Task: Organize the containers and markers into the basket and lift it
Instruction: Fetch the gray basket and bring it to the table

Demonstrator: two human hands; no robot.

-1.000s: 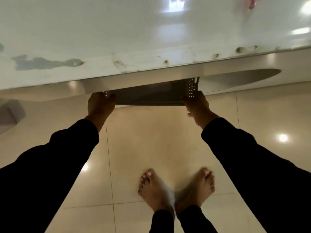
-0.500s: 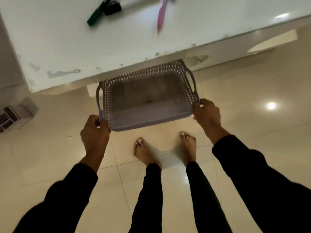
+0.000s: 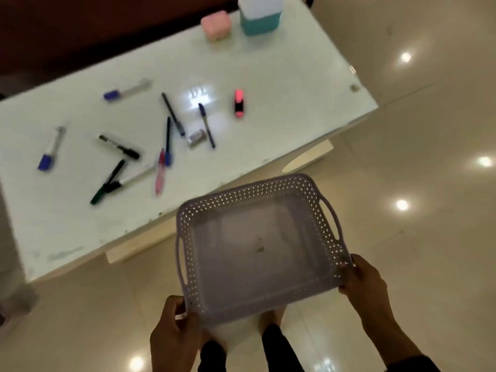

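Observation:
An empty lilac perforated basket [image 3: 332, 229] hangs in the air in front of the white table [image 3: 295, 84], over the floor. My left hand [image 3: 174, 336] grips its near left corner and my right hand [image 3: 362, 280] grips its near right corner. Several markers and pens lie scattered on the table, among them a blue-capped marker [image 3: 49, 150], a black marker [image 3: 119, 147], a pink pen [image 3: 160, 173] and a pink highlighter [image 3: 239, 103]. A pink container [image 3: 216, 24] and a teal container with a white lid [image 3: 260, 14] stand at the table's far end.
A small silver object [image 3: 196, 138] lies among the pens. The glossy tiled floor [image 3: 429, 130] surrounds the table on the right and near side. A dark wall runs behind the table. My legs show below the basket.
The basket has come out from under the table and risen in front of it, held by both hands. The view has lifted, showing the tabletop with the markers and containers.

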